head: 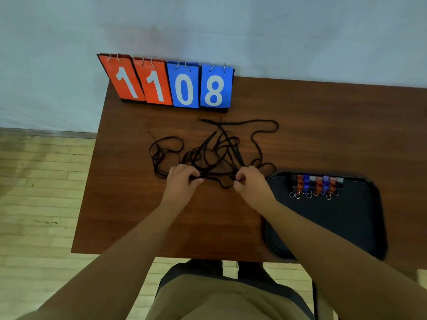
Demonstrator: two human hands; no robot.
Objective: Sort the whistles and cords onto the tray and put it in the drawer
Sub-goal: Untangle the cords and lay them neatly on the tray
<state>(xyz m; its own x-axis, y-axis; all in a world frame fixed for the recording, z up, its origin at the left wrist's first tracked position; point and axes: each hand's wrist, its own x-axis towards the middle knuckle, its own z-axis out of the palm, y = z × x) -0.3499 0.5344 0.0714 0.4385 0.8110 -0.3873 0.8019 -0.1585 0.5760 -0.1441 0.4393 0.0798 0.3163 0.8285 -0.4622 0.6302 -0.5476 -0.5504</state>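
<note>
Now both your hands — left hand [182, 181], right hand [249, 182] — pinch tangled black cords [215, 146] on the desk [323, 125]; whistles [316, 184] line the tray [335, 227].

Cords [215, 146] at mid-tabletop [323, 125], tray [335, 227] to their right.
The cords lie tangled in front of the flip scoreboard [171, 86], which stands at the back edge. The tray sits by the front edge, with the whistles [316, 184] in a row across its far end. The left hand [182, 181] and right hand [250, 183] pinch the tangle's near side.
</note>
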